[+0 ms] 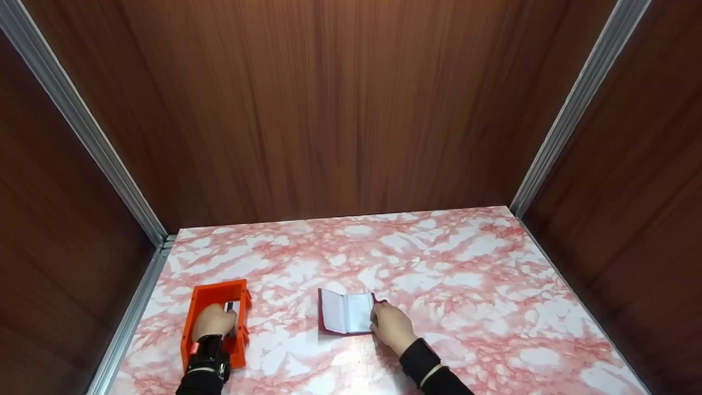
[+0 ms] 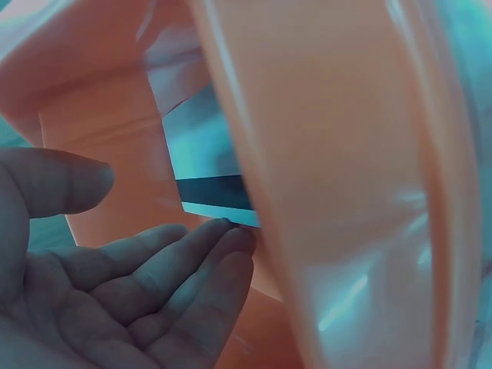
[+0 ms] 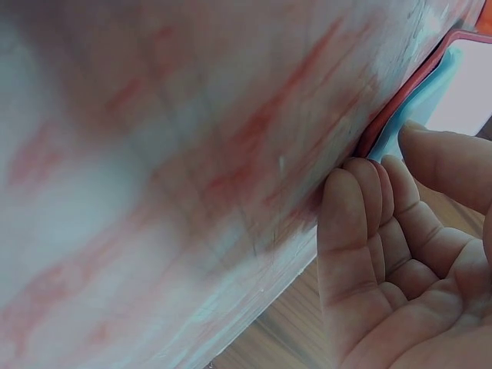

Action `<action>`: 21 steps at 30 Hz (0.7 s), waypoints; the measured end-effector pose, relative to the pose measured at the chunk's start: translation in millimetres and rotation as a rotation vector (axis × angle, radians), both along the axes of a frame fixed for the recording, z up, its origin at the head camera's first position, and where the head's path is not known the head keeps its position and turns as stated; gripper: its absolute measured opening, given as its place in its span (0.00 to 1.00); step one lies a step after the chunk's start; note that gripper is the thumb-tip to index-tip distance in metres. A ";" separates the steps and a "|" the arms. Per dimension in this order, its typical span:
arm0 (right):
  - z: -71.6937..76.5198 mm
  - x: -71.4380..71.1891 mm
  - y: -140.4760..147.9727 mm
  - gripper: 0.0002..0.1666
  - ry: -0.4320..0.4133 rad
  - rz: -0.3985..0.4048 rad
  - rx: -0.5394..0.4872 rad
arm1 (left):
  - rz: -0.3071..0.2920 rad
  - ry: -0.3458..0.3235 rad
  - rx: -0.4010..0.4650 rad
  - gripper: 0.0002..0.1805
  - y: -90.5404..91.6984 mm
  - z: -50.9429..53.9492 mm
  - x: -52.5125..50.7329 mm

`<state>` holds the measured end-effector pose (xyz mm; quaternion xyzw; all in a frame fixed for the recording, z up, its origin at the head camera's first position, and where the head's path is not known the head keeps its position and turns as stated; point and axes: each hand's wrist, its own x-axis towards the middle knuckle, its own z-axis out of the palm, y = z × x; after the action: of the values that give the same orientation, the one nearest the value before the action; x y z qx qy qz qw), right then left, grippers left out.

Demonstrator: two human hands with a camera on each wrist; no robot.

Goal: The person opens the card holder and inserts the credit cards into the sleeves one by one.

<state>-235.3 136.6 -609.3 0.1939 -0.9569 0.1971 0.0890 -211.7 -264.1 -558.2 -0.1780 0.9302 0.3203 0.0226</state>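
An open booklet-like card holder [image 1: 359, 314] with a dark red cover and clear-looking sleeves lies on the table, its left flap tilted up. My right hand [image 1: 394, 328] pinches its right edge, thumb on the inner side and fingers at the red cover [image 3: 396, 104] in the right wrist view. To the left, my left hand [image 1: 213, 321] reaches into an orange bin [image 1: 219, 285]. Its thumb stands apart from the fingers [image 2: 161, 277]. The fingertips are at the lower edge of a pale card with a black stripe [image 2: 204, 146], inside the bin.
The table [image 1: 449, 263] has a red and white marbled top. Brown wood-grain panels [image 1: 340, 109] rise behind it and on both sides, with grey metal rails [image 1: 576, 104] at the corners.
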 end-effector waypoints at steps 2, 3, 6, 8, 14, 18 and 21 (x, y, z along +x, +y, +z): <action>-0.2 -0.1 -0.2 0.11 0.002 -0.001 0.000 | 0.009 0.018 -0.004 0.13 -0.6 0.2 0.0; -0.4 -0.2 -0.2 0.11 0.007 0.000 0.000 | 0.013 0.029 -0.007 0.12 -1.1 -0.1 -0.3; -1.0 -0.5 -0.5 0.11 0.008 -0.004 -0.002 | 0.020 0.065 -0.017 0.08 -2.1 -1.3 -1.4; -1.7 -1.0 -0.5 0.11 0.010 -0.005 -0.001 | 0.020 0.084 -0.019 0.07 -2.4 -2.8 -2.5; -1.9 0.0 -0.8 0.11 -0.008 -0.013 0.001 | 0.022 0.101 -0.020 0.08 -1.0 -6.1 -4.4; -1.4 0.1 -0.6 0.12 -0.002 -0.013 0.002 | 0.021 0.102 -0.012 0.09 0.1 -7.1 -5.6; -1.4 -0.2 -0.4 0.12 0.006 -0.012 0.002 | 0.013 0.109 -0.016 0.07 -0.3 -7.7 -5.6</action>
<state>-235.5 136.2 -610.6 0.1891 -0.9579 0.1951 0.0928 -217.3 -264.4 -565.9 -0.1665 0.9313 0.3223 -0.0317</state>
